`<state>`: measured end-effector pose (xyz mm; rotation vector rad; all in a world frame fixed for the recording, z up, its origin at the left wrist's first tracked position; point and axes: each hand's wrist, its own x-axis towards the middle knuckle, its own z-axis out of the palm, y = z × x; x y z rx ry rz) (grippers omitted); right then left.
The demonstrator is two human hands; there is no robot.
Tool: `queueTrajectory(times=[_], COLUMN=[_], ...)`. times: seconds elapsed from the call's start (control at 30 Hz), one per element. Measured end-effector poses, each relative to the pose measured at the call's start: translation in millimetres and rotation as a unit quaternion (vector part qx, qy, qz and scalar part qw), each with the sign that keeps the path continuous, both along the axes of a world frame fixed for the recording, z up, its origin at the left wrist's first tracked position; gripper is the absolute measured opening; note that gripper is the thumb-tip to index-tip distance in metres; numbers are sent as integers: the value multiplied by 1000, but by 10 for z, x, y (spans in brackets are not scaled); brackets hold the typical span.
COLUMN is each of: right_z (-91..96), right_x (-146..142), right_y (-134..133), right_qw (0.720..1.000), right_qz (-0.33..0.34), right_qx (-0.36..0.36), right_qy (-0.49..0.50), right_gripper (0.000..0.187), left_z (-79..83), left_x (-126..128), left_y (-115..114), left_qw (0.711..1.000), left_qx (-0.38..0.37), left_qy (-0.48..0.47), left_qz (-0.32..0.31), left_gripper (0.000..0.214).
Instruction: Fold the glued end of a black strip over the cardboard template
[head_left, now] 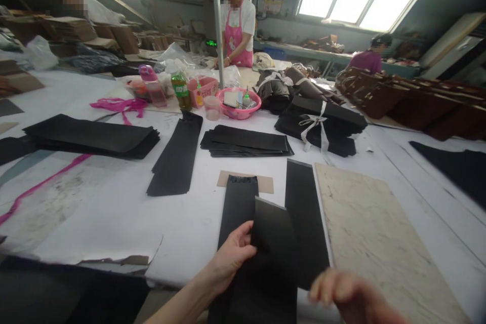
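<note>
We've got left hand [231,255] pinched on one black strip [274,243] lifted at bottom centre, right hand [351,296] blurred lower right, grip unreadable; laid strip [305,212] just beside it looks placed, stack [246,140] mid-frame likely pending.

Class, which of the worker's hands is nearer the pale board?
Right. The right hand is beside the board; the left hand grips a black sheet farther left.

**Left hand [231,253] pinches a black sheet [274,235]**

Its fingers grip the raised sheet's left edge. Just beyond the fingertips lie a black strip [238,197] and a longer strip [304,207]. The blurred right hand [343,293] hovers beside a pale board [372,233]
</note>
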<state>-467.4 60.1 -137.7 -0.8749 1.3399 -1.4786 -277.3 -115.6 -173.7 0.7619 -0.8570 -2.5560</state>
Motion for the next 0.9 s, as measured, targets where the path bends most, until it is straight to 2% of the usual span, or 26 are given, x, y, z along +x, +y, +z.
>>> queueTrajectory(times=[0.07,0.1,0.17,0.23,0.33,0.4,0.57,0.6,0.67,0.77,0.9], right_z=[-9,-36,-109,-169,-182,-142,-1,12,5,-95,-351], right_x=[-68,-77,-45,30,152,219,375,405,454,472,363], right_y=[-147,-239,-426,-594,-807,-936,-1213,-1262,-1368,-1563,-1879], right_qw=[983,968,950,951,959,962,982,986,991,996,993], right_qz=[-153,-197,-211,-172,-89,-69,-80,-82,-84,-71,-62], right_qx=[102,155,230,250,221,182,92,80,63,42,41], right_qy=[4,8,-6,-59,-156,-191,-143,-125,-89,-35,91], right_gripper=[49,51,58,57,45,36,32,32,31,30,29], left_z=[41,61,99,140,174,154,65,71,99,83,-169], left_x=[79,113,170,221,327,429,621,618,566,426,266], left_y=[38,58,96,126,150,151,34,-21,-161,-423,-774], left_qw=[1000,999,998,996,988,983,989,990,985,965,930], left_qx=[-17,-25,-43,-74,-141,-172,-126,-129,-166,-224,-286], left_qy=[14,24,42,56,59,37,-15,-24,-49,-92,-178], left_qz=[1,-2,-10,-17,-39,-61,-71,-55,3,96,145], left_gripper=[57,56,53,51,43,40,63,62,46,28,30])
